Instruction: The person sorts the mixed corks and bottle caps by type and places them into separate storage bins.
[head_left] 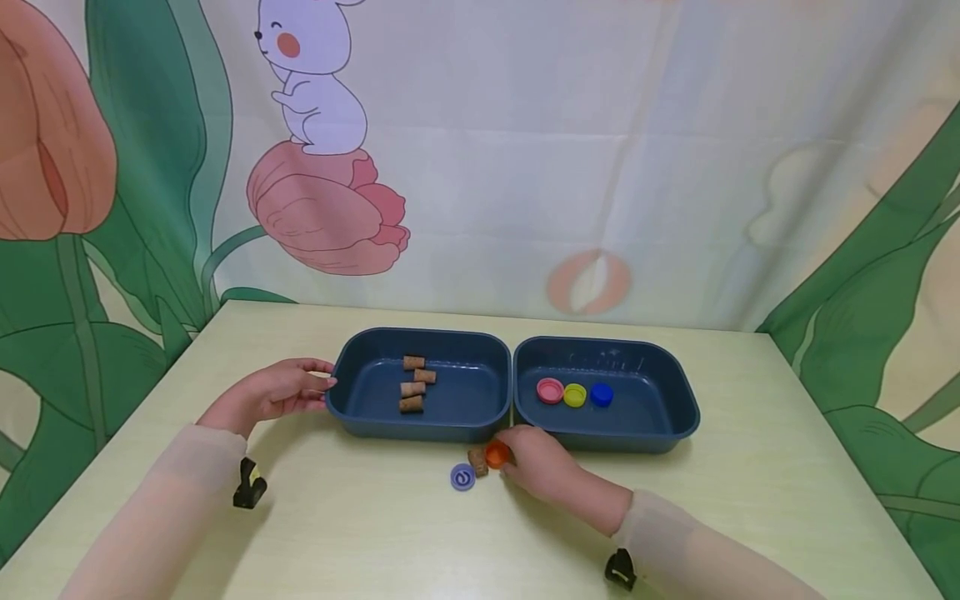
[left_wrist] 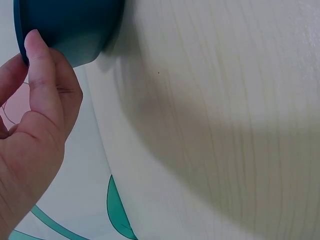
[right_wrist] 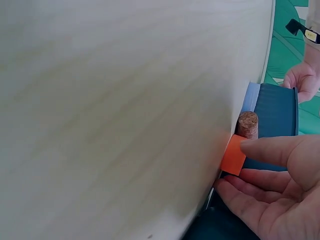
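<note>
My right hand pinches an orange bottle cap between thumb and fingers, at the table just in front of the two trays. A cork lies right beside that cap, and a lavender bottle cap sits to its left. My left hand grips the left end of the left dark blue tray, fingers at its rim. Several corks lie inside this tray. In the right dark blue tray are a pink cap, a yellow cap and a blue cap.
Both trays stand side by side on a pale wood-grain table. Behind the table hangs a cloth printed with a rabbit, flowers and leaves. A black wrist strap piece shows by the left sleeve.
</note>
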